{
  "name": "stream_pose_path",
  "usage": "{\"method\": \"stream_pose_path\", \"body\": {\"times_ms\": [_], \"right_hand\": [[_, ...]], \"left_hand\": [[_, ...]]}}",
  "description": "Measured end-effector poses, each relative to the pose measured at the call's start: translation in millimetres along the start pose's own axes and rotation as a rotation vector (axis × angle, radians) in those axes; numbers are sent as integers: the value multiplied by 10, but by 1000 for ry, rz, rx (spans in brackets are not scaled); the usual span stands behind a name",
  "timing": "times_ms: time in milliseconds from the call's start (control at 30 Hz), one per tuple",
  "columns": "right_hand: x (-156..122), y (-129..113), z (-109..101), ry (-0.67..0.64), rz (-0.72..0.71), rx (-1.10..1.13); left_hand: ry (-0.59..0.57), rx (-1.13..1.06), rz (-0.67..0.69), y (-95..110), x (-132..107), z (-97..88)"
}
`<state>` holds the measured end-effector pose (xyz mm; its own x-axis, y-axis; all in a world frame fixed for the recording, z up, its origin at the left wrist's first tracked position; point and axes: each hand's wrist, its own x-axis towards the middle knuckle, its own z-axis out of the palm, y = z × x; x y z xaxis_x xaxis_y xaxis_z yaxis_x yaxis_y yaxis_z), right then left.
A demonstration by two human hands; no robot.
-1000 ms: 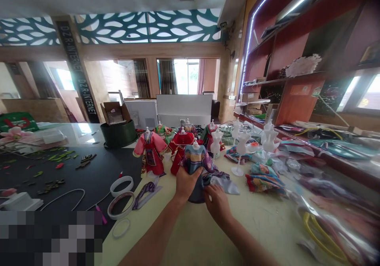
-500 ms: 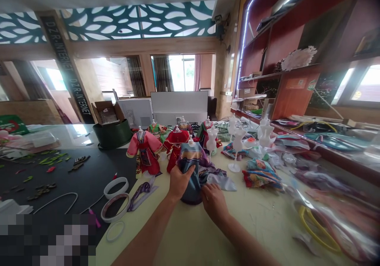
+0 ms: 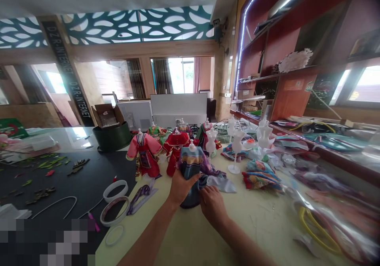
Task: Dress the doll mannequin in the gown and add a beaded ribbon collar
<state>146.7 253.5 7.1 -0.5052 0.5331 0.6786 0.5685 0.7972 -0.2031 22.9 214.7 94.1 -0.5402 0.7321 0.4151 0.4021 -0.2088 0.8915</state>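
Observation:
A miniature blue-grey doll dress (image 3: 191,162) with a tan band and purple sleeves stands upright on a small mannequin, whose white neck (image 3: 192,148) shows at the top. My left hand (image 3: 180,187) wraps round the dress from the left, thumb across its front. Low on the right side, my right hand (image 3: 213,202) has its fingers curled in against the skirt's edge, pinching the cloth; the fingertips are partly hidden. Purple and pale grey fabric (image 3: 221,182) lies just behind my right hand.
Behind stand small mannequins in a pink robe (image 3: 145,153) and a red dress (image 3: 175,151). Bare white mannequins (image 3: 236,149) and bundled colourful cloth (image 3: 261,175) are to the right. Tape rolls (image 3: 115,211) and a purple ribbon (image 3: 139,198) lie left. Yellow-handled scissors (image 3: 317,232) sit at right.
My left hand's thumb has come down a little across the dress front, and the skirt looks smoother there. My right hand stays at the skirt's lower right. The camera view has tilted slightly upward.

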Motion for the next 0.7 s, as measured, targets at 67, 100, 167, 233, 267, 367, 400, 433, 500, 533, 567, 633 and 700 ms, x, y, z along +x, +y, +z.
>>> {"method": "stream_pose_path", "body": {"times_ms": [67, 100, 167, 233, 267, 367, 400, 433, 500, 533, 567, 633, 700], "right_hand": [[4, -5, -1, 3, -2, -5], [5, -8, -2, 5, -3, -7], [5, -14, -7, 5, -9, -13], [1, -17, -15, 1, -20, -19], [-1, -17, -19, -1, -27, -22], [-7, -9, -31, -11, -46, -32], [-8, -3, -33, -15, -52, -35], [-9, 2, -34, -17, -57, -38], [-7, 14, -34, -22, -69, -42], [-4, 18, -34, -23, -75, -43], [0, 21, -33, -23, -81, -43], [8, 21, -34, -21, -88, -37], [14, 13, -41, -17, -86, -21]], "left_hand": [[29, 19, 9, 0, -14, 29], [43, 27, 11, 1, -16, 42], [50, 35, 6, 1, -13, 64], [39, 37, -7, -5, -3, 73], [34, 37, -15, -11, 3, 72], [30, 32, -41, -37, 20, 60], [29, 28, -48, -44, 24, 55], [29, 23, -54, -48, 27, 50], [28, 10, -64, -47, 29, 43], [28, 3, -69, -42, 28, 41], [27, -3, -74, -36, 27, 41], [23, -18, -85, -25, 22, 43], [19, -36, -96, -24, 17, 46]]}}
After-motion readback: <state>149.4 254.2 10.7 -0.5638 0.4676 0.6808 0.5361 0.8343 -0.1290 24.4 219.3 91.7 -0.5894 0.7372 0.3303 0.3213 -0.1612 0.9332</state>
